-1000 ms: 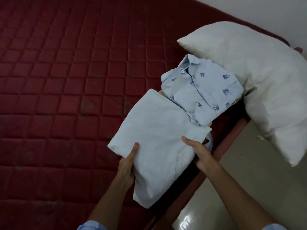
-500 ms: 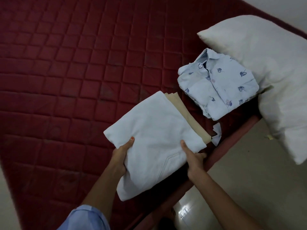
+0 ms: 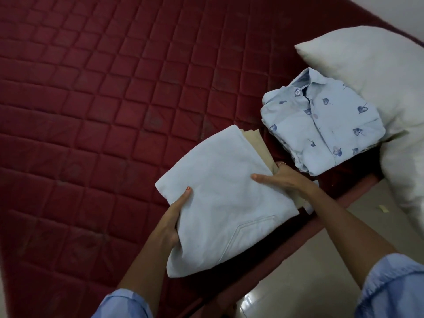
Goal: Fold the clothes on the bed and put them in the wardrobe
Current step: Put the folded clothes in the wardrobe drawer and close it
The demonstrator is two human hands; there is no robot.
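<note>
Folded white garment (image 3: 220, 198) between both hands, over the near edge of the red quilted mattress (image 3: 103, 99). Left hand (image 3: 169, 223) clamped on the garment's left edge, thumb laid on top of the cloth, fingers hidden beneath. Right hand (image 3: 284, 180) gripping the right edge, thumb stretched flat across the top surface, fingers curled down over the side and out of sight under the pile. Beige folded cloth (image 3: 259, 145) directly beneath the white garment, its far edge and right side peeking out, touching the right hand's fingers. Near corner of the white garment sagging past the left hand, a stitched pocket seam visible there. Whether the pile is lifted clear of the mattress or resting on it: cannot tell.

Just beyond the right hand, apart from the pile, a folded light-blue shirt (image 3: 321, 125) with a dark leaf print, collar and top button facing up, lying flat on the mattress. White pillow (image 3: 367, 72) touching the shirt's far side and draping over the bed corner toward the pale floor (image 3: 321, 260). Light-blue sleeves on both forearms at the bottom of the view.
</note>
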